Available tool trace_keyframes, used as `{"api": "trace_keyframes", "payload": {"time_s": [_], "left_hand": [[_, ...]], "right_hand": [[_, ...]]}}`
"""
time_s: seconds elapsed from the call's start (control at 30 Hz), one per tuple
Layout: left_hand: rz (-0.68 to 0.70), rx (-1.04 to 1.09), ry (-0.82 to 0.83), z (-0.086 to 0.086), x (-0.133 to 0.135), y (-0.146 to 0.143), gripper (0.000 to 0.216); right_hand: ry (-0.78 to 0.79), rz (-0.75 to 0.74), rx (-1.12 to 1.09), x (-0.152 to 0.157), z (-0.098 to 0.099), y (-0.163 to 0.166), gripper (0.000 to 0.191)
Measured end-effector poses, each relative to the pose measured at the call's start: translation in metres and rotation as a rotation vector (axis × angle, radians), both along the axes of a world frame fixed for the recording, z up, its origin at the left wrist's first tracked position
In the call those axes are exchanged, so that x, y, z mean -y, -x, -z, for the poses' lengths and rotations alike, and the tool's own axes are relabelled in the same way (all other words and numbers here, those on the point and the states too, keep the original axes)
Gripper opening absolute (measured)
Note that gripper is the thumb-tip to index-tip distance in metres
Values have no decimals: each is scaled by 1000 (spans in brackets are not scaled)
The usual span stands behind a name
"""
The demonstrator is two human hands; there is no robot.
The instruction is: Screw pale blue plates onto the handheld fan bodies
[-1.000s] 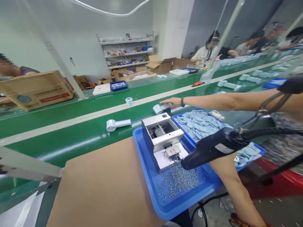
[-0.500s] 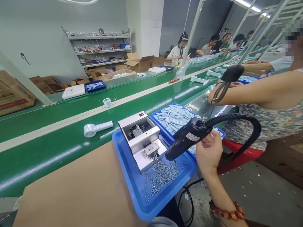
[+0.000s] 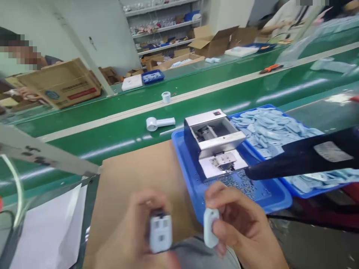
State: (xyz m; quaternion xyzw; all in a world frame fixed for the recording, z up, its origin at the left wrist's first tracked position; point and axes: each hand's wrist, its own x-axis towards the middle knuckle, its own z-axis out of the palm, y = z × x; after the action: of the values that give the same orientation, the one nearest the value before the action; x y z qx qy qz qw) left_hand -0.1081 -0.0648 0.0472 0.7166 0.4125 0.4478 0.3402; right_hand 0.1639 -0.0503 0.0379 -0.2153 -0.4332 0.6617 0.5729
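Note:
Low in the view, my left hand (image 3: 140, 228), blurred by motion, is closed around a light-blue plastic housing (image 3: 160, 233) with small square openings in its end. Opposite it, my right hand (image 3: 238, 224) pinches a flat, rounded light-blue plastic cover (image 3: 211, 228) between thumb and fingers. The two pieces are apart. Beyond my right hand, a blue tray (image 3: 182, 160) bears a metal screw feeder (image 3: 221, 144) and many loose small screws (image 3: 244, 183). A black electric screwdriver (image 3: 303, 155) hangs slanted over that tray, its tip near the feeder.
A second blue tray (image 3: 301, 192) is heaped with light-blue covers. Brown cardboard (image 3: 134, 179) lies before me, white paper (image 3: 53, 224) at left. The green conveyor (image 3: 123, 140) carries a white handled part (image 3: 159, 122). A person stands behind a carton (image 3: 67, 84).
My view has swung left and down. My right hand has come from beside the screwdriver and cover tray to the front, now with a cover. My left hand has entered view with the housing.

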Motion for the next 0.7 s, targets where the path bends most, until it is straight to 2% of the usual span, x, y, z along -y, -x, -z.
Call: {"api": "trace_keyframes", "payload": {"time_s": [0.07, 0.17, 0.3, 0.37, 0.4, 0.43, 0.47, 0.53, 0.57, 0.6, 0.7], "left_hand": [[95, -81, -32, 9, -11, -30, 102], [101, -125, -167, 16, -30, -65, 100], [145, -13, -234, 20, -39, -80, 79], [177, 35, -214, 25, -40, -83, 67], [176, 71, -213, 28, -40, -85, 63], [158, 133, -221, 31, -41, -87, 60], [132, 213, -231, 34, -42, -90, 57], [78, 377, -258, 40, -46, -96, 52], [61, 432, -260, 43, -49, -99, 49], [50, 467, -254, 46, -51, -101, 44], [53, 479, -199, 55, -53, -105, 40]], "right_hand": [[100, -89, -34, 0, 3, 19, 17], [193, -69, 9, -2, 7, 21, 21], [201, -96, 42, 3, 2, 8, 27], [156, -58, 172, 6, -1, 9, 27], [105, 57, 255, 7, -1, 12, 27], [38, 262, 324, 6, 0, 13, 28], [-50, 535, 362, 4, 2, 14, 29], [-202, 1045, 328, -6, 9, 5, 22], [-224, 1163, 276, -12, 14, -4, 19], [-210, 1131, 253, -19, 18, -17, 23], [-211, 676, 395, -34, 28, -58, 45]]}}
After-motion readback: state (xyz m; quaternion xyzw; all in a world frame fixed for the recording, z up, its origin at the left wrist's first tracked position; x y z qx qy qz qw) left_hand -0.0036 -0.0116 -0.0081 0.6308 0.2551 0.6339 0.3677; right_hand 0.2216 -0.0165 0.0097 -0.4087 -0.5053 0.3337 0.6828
